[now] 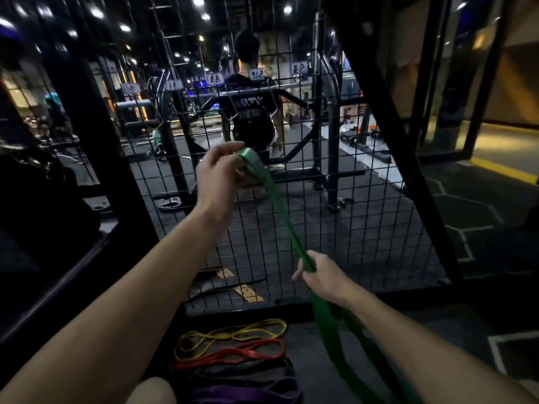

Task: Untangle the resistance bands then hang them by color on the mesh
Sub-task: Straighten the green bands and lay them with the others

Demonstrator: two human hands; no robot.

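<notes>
A wide green resistance band (274, 199) runs from upper middle down to the lower right. My left hand (218, 179) pinches its top loop, raised in front of the black wire mesh (335, 228). My right hand (320, 272) grips the band lower down, and the rest hangs in a loop past my right forearm. On the floor below lie a yellow band (233, 333), a red band (233, 355), a black band (248, 370) and a purple band (256, 392), laid side by side.
Thick black frame posts (96, 147) stand left and right of the mesh panel. Small white labels (256, 73) hang along the mesh top. Beyond the mesh a person (250, 112) stands among gym racks. My knee (151, 392) shows at the bottom.
</notes>
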